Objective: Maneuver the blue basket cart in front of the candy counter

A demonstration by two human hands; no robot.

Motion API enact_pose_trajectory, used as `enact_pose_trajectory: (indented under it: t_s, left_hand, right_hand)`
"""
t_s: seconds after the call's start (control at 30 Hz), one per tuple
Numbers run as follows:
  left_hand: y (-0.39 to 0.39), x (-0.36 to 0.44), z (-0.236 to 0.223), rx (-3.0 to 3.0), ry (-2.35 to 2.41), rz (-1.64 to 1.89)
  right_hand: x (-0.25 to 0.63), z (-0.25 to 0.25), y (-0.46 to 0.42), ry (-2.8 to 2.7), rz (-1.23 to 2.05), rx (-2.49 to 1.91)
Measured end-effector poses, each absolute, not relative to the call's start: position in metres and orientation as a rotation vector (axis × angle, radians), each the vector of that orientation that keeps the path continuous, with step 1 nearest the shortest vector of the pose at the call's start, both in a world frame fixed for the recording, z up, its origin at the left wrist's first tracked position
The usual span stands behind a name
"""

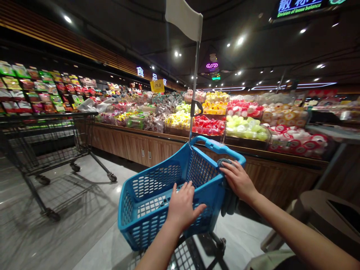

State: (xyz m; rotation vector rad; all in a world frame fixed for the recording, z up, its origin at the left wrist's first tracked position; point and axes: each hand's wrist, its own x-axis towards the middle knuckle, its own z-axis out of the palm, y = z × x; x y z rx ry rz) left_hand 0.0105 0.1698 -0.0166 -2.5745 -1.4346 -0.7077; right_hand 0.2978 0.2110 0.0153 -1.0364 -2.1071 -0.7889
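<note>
A blue plastic mesh shopping basket (157, 180) sits on a low wheeled cart frame (182, 257), its curved handle (216, 146) arching at the far end. My left hand (182, 206) lies palm down on the basket's near rim, fingers hooked over it. My right hand (238, 180) rests on the right rim, over a grey cloth (229, 198) that hangs down the outside. A white flag (184, 17) on a thin pole rises from the basket. I see nothing inside the basket.
A long wooden counter (168, 148) carrying bins of wrapped sweets (208, 125) stands ahead. A black wire shopping cart (47, 150) is at the left, before shelves of bright packets (36, 88). A beige bin (323, 213) stands at the lower right, on a grey tiled floor (84, 232).
</note>
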Motion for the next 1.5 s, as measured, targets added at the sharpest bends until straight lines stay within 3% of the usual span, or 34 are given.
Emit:
enact_pose_trajectory:
  t_s: [0.5, 1.13, 1.5]
  left_hand:
    - [0.168, 0.013, -0.018, -2.627, -1.425, -0.705]
    - [0.167, 0.018, -0.019, -2.605, -1.461, -0.754]
    - [0.166, 0.014, -0.020, -2.627, -1.426, -0.736]
  right_hand:
    - [0.366, 0.030, 0.241, -2.078, -0.823, -1.112]
    - [0.284, 0.006, 0.207, -2.048, -0.730, -1.022]
    - [0.331, 0.014, 0.222, -2.124, -0.866, -1.112]
